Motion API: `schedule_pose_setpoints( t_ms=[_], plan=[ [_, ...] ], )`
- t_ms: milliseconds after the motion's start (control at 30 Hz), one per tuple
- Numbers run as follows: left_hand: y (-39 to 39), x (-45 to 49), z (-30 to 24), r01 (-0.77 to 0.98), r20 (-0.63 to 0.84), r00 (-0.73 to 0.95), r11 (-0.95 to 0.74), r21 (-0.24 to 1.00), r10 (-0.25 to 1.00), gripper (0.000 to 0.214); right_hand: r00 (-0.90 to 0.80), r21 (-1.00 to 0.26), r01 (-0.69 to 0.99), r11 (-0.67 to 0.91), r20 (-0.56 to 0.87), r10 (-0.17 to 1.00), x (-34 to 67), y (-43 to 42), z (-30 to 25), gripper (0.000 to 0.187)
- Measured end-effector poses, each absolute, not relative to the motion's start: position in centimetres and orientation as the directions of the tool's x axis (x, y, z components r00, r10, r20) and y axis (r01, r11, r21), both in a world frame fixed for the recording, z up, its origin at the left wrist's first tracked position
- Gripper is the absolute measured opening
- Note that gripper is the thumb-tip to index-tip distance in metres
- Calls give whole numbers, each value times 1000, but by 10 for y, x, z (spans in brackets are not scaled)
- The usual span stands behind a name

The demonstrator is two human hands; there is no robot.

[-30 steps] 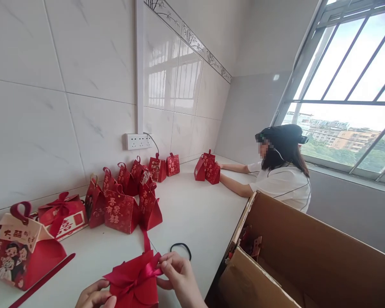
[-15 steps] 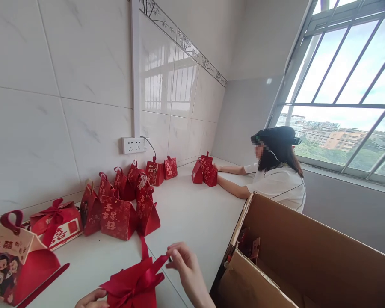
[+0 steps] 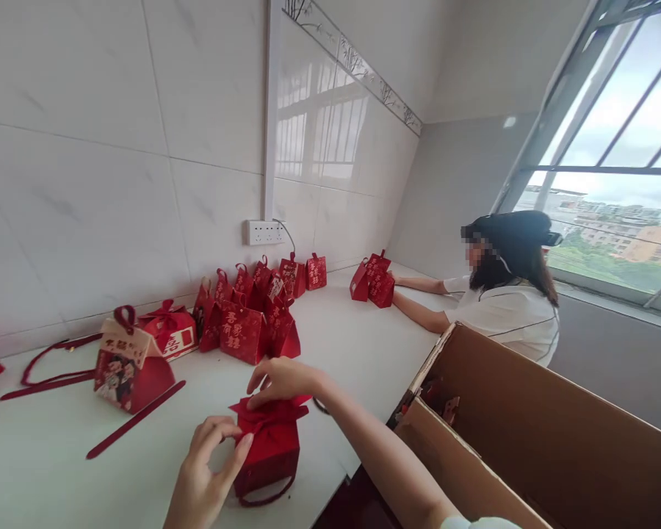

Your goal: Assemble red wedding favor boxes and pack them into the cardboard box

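Right hand (image 3: 278,380) has shifted over the box (image 3: 278,459), left hand (image 3: 212,459) curls beside the bow (image 3: 264,425), neither pinch confirmable, suggesting 2-handed adjustment.

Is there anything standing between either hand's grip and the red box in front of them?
Nothing visible does. The left hand is at the left side of the box, and the right hand is at its top. The strap curves at its near side, apart from both.

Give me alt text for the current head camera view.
A person's left hand and right hand are at a red gift box on a white tabletop. Decorated red boxes stand near a tiled wall; another person reaches toward more. A cardboard box is at right.
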State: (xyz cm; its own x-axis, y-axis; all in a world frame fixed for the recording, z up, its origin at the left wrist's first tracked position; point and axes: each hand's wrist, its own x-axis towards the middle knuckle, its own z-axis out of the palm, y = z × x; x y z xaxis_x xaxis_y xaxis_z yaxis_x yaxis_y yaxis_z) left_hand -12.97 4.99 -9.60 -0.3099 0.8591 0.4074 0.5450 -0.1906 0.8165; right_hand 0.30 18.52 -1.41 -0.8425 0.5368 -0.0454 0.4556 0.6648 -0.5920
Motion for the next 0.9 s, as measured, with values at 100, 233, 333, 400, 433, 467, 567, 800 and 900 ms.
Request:
schedule_pose_setpoints(
  t_ms=[100, 233, 333, 400, 433, 467, 567, 800, 900],
  plan=[
    [44, -121, -83, 552, 444, -277, -237, 800, 852, 25, -820, -646, 454, 614, -34, 571, 7, 176, -13, 7],
    [41, -114, -79, 518, 418, -276, -232, 823, 865, 20, -807, -726, 417, 547, -18, 591, 3, 175, -16, 8],
    [39, -113, -80, 481, 388, -274, -224, 848, 880, 21, -761, -763, 416, 494, 5, 649, 4, 174, -18, 10],
    [37, -113, -81, 462, 376, -275, -221, 859, 885, 22, -689, -776, 430, 462, 49, 723, 13, 168, -18, 18],
    [37, -113, -81, 454, 369, -278, -217, 864, 887, 22, -631, -783, 435, 444, 88, 771, 20, 164, -18, 23],
    [37, -113, -81, 448, 361, -281, -211, 869, 889, 23, -552, -797, 436, 418, 130, 824, 30, 157, -18, 29],
    [36, -113, -80, 432, 330, -290, -185, 883, 898, 24, -287, -852, 428, 301, 188, 939, 61, 129, -26, 40],
    [36, -110, -75, 358, 246, -302, -129, 925, 921, 27, -387, -816, 494, 299, 102, 917, 77, 86, -54, 30],
    [38, -112, -76, 282, 165, -301, -78, 956, 939, 31, -373, -857, 440, 268, 97, 923, 72, 91, -59, 30]
  ],
)
